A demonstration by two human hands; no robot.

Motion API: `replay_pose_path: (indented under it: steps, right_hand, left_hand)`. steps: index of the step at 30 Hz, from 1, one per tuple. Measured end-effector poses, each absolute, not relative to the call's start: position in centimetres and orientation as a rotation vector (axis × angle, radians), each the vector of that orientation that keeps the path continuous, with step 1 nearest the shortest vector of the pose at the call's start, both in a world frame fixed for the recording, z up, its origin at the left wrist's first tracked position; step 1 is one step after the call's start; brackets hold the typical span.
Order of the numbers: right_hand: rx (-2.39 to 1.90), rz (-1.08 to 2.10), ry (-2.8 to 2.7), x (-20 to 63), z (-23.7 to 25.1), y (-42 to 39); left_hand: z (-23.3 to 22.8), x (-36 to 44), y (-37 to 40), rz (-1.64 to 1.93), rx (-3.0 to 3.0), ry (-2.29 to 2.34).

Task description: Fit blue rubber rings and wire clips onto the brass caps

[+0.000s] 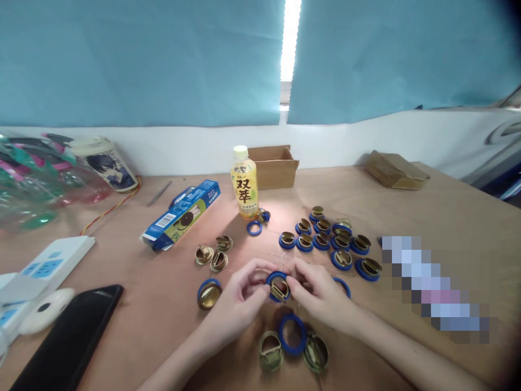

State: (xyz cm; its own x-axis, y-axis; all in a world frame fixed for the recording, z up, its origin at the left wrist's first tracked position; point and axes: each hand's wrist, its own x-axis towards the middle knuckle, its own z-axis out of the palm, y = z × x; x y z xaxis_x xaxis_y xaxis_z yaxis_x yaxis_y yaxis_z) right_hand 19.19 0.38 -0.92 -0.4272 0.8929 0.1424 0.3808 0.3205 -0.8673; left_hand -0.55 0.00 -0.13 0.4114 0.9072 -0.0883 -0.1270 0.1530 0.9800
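Between my fingertips, over the table, is a round brass-coloured metal fitting (280, 291) with a blue ring around it. My left hand (246, 290) pinches its left edge with thumb and fingers. On its right edge, the thumb and fingers of my right hand (317, 288) are closed. Just below lies a loose blue ring (292, 334), between two brass fittings without rings (271, 352). Another fitting with a blue ring (209, 294) rests left of my left hand. A blue ring (342, 287) is partly hidden behind my right hand.
Several blue-ringed fittings (321, 240) are grouped at right; three bare ones (219, 261) lie at left. Behind stand a drink bottle (245, 187) and cardboard box (272, 168). A blue carton (183, 217), phone (69, 336), power strip (52, 266) and spray bottles (61, 174) occupy the left.
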Motion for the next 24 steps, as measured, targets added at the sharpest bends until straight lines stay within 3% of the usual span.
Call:
replay_pose_path:
  steps: [24]
  right_hand:
    - [-1.119,1.072,-1.964,19.08,-0.73,0.19]
  left_hand:
    - [0.00,-0.86,0.04,0.887,1.204,0.885]
